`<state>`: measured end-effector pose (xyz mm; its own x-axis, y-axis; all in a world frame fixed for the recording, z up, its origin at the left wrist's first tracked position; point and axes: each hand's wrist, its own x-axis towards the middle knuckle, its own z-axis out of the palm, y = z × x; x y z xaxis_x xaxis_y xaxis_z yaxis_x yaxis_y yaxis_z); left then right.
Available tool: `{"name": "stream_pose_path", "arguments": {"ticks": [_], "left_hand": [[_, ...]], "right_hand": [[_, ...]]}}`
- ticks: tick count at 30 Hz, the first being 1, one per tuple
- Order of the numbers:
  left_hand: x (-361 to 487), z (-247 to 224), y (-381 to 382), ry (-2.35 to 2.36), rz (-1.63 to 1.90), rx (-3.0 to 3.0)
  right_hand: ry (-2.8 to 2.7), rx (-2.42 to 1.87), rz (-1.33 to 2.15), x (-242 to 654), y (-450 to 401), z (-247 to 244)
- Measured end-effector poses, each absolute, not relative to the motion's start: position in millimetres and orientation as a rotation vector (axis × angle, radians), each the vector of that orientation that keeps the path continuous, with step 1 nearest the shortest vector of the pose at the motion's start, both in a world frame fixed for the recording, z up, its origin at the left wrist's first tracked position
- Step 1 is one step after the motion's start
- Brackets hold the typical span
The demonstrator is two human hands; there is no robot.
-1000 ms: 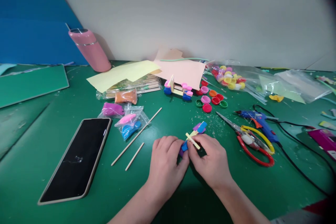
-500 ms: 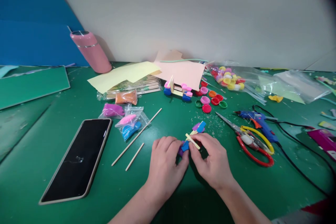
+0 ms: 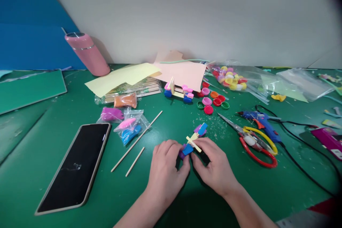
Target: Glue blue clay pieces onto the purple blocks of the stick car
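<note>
Between my two hands is a small stick-and-clay model car (image 3: 197,135), with pale wooden strips, blue and purple lumps at its ends, and a short strip (image 3: 193,144) lying across it. My left hand (image 3: 164,165) is closed on the near end, thumb and fingers around the purple and blue lumps. My right hand (image 3: 215,165) curls in from the other side, its fingertips at the crosswise strip and the body. Fingers partly hide the near end. A similar finished-looking model car (image 3: 179,92), with pink and blue lumps, stands farther back.
To the left lie a phone (image 3: 74,169), wooden sticks (image 3: 136,141) and clay packets (image 3: 129,128). Scissors (image 3: 251,140) and a blue glue gun (image 3: 263,124) with black cables lie to the right. Bottle caps (image 3: 208,109), paper (image 3: 123,76) and a pink tumbler (image 3: 89,53) are behind.
The view has shifted slightly. The crosswise strip sits a little differently on the model, and my right fingertips have eased back somewhat from it. My left hand keeps its hold.
</note>
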<state>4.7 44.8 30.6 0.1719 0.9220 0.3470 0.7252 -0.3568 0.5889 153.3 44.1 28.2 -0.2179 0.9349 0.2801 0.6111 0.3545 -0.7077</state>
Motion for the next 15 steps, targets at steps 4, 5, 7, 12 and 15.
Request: {"name": "stream_pose_path", "arguments": {"ticks": [4,5,7,12,15], "left_hand": [[4.4,29.9,45.0,1.572,1.016,2.168],[4.3,29.7,45.0,1.568,1.028,2.166],[4.0,29.3,44.8,1.559,1.057,2.161],[3.6,29.7,43.4,1.550,1.113,2.158],[3.9,30.0,43.4,1.556,1.119,2.153]], "right_hand": [[-1.917,-1.349,0.618,152.3,45.1,28.2],[-1.916,-1.347,0.623,152.2,45.4,28.3],[-1.914,-1.343,0.632,152.0,45.9,28.5],[-1.914,-1.349,0.623,151.4,46.0,29.4],[-1.913,-1.348,0.619,150.7,45.9,30.0]]}}
